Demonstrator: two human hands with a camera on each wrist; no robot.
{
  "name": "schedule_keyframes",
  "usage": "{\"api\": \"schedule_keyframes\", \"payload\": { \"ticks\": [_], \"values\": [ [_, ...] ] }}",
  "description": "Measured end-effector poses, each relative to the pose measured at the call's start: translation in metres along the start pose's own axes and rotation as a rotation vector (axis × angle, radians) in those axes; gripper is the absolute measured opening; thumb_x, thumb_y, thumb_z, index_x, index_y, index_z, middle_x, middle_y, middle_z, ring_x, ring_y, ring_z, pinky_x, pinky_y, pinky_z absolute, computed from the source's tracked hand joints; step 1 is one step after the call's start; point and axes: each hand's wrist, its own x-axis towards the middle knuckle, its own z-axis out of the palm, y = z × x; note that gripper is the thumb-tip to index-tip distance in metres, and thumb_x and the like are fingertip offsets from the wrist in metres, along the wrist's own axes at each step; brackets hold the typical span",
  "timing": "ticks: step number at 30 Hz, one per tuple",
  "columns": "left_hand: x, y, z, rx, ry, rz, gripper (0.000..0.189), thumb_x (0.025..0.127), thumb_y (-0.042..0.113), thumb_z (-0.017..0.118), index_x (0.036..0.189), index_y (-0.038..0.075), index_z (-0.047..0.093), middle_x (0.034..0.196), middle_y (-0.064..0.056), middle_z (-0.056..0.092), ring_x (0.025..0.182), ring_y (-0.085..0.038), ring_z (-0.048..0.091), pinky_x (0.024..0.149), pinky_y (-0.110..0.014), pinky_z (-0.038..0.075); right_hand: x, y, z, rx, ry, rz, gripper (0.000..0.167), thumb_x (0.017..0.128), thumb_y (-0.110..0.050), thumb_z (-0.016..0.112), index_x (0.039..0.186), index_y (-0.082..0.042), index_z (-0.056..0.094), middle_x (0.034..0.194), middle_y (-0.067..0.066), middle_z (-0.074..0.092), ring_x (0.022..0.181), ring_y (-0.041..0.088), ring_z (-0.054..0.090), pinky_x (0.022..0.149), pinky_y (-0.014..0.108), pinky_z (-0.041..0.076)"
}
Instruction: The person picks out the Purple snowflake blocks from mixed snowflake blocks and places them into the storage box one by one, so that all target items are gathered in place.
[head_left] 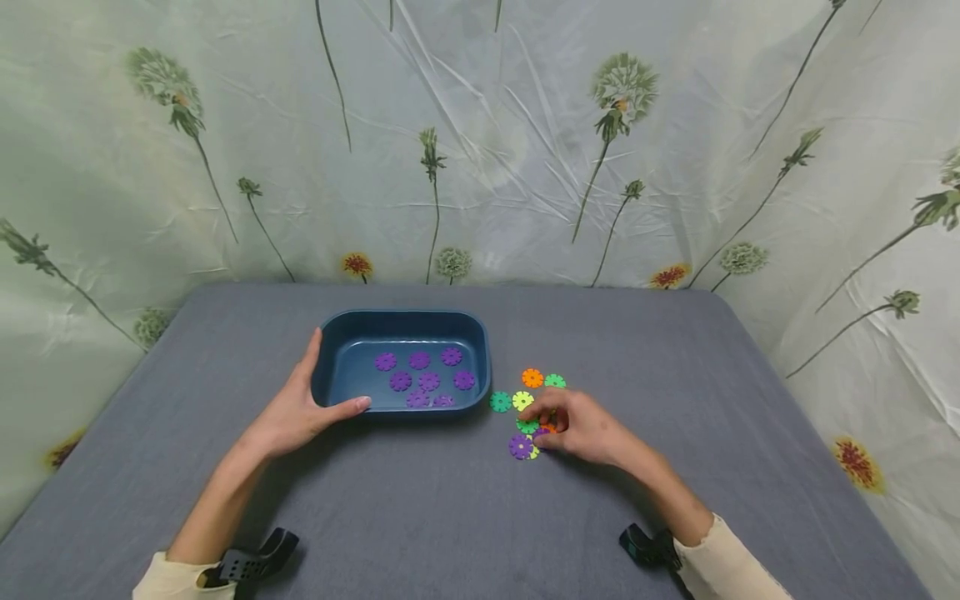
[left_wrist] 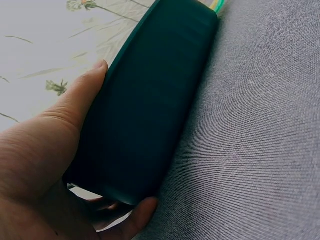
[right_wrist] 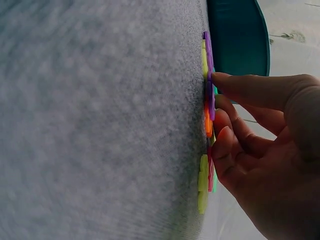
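A dark blue rectangular basin stands left of centre, with several purple flower-shaped discs lying on its bottom. My left hand grips its left end, the thumb at the front rim and the fingers round the back corner. In the left wrist view the basin's dark outer wall fills the span of that hand. My right hand is over a loose group of discs right of the basin, fingers bent. Its thumb and fingertips pinch a purple disc at the table surface. Another purple disc lies beside it.
Orange, green, teal and yellow discs lie near the right hand, some overlapping. Grey cloth covers the table. A pale curtain with dandelion print hangs behind it.
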Motion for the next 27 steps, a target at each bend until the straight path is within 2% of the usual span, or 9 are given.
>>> {"api": "schedule_keyframes", "payload": {
  "ticks": [13, 21, 27],
  "values": [
    [-0.0006, -0.0013, -0.003, 0.005, -0.008, 0.024, 0.133, 0.086, 0.051, 0.082, 0.165, 0.022, -0.022, 0.176, -0.015, -0.013, 0.161, -0.051, 0.003, 0.12, -0.077, 0.017, -0.0015, -0.0016, 0.0003, -0.023, -0.017, -0.009, 0.023, 0.089, -0.009, 0.082, 0.111, -0.014, 0.079, 0.102, -0.002, 0.071, 0.075, 0.005, 0.051, 0.067, 0.02, 0.046],
    [-0.0005, 0.0014, -0.0027, 0.013, -0.011, 0.02, 0.134, 0.086, 0.051, 0.082, 0.165, 0.02, -0.022, 0.176, -0.018, -0.012, 0.16, -0.053, 0.004, 0.12, -0.078, 0.018, -0.0073, 0.0, -0.0066, -0.032, -0.074, 0.0, 0.034, 0.086, -0.008, 0.084, 0.118, -0.015, 0.075, 0.114, 0.001, 0.068, 0.094, 0.013, 0.057, 0.082, 0.024, 0.054],
    [-0.0008, 0.0002, -0.002, 0.005, -0.003, 0.025, 0.134, 0.086, 0.049, 0.082, 0.165, 0.02, -0.022, 0.176, -0.018, -0.012, 0.16, -0.053, 0.004, 0.12, -0.077, 0.017, -0.0077, 0.0025, -0.0082, -0.034, -0.065, -0.025, 0.03, 0.087, -0.005, 0.082, 0.116, -0.012, 0.075, 0.109, 0.001, 0.067, 0.09, 0.011, 0.057, 0.082, 0.024, 0.056]
  ]
}}
